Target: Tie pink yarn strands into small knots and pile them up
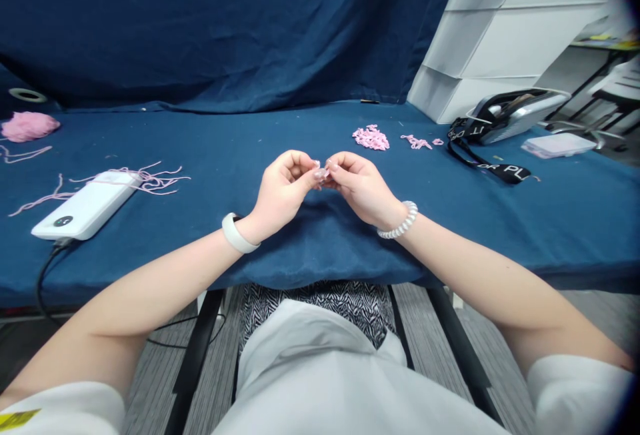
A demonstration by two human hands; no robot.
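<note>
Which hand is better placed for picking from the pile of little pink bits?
Probably the right hand: the pile lies just beyond it, whereas the left hand is farther off. Both look busy pinching, though.

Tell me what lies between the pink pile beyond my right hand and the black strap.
In the head view, a smaller pink cluster and a tiny pink piece lie between the pile and the strap.

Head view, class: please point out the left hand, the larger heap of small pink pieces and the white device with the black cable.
Left hand (280, 190): head view, middle of the hand.
Larger pink heap (371, 138): head view, centre of the heap.
White device (93, 204): head view, middle of its top face.
</note>
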